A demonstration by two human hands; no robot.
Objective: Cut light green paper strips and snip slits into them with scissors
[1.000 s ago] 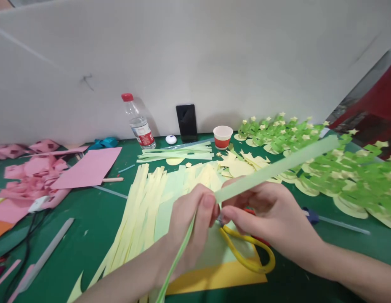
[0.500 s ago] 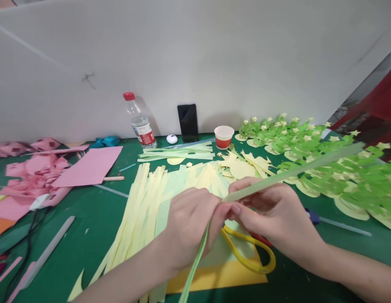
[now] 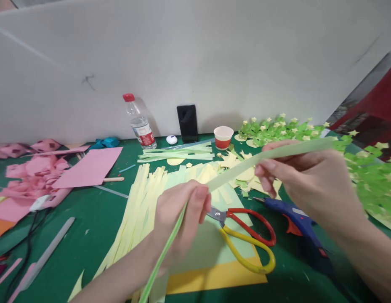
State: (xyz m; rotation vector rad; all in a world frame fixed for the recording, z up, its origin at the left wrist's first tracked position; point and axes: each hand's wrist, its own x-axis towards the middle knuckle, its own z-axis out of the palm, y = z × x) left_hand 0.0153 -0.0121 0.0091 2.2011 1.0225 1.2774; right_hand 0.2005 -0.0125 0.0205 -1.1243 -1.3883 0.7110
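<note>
A long pale green paper strip (image 3: 235, 172) runs between my two hands. My left hand (image 3: 182, 214) is closed on it near the middle, and a narrow folded length hangs from this hand toward the bottom edge. My right hand (image 3: 302, 181) pinches the strip farther along, with its end reaching past the fingers to the right. Below the hands, scissors (image 3: 250, 237) with one red and one yellow handle rest on pale green sheets (image 3: 204, 248). Many yellow paper strips (image 3: 135, 210) lie left of the scissors, partly under my left arm.
A blue glue gun (image 3: 290, 212) lies beneath my right hand. Green paper plants (image 3: 375, 181) stand at the right. A bottle (image 3: 141, 126), phone (image 3: 187, 123) and cup (image 3: 223, 138) line the wall. Pink paper (image 3: 91, 166) and a cable (image 3: 27, 235) are at the left.
My right hand has moved right and up along the strip, away from my left hand, which has shifted slightly left. The scissors and glue gun are now more exposed.
</note>
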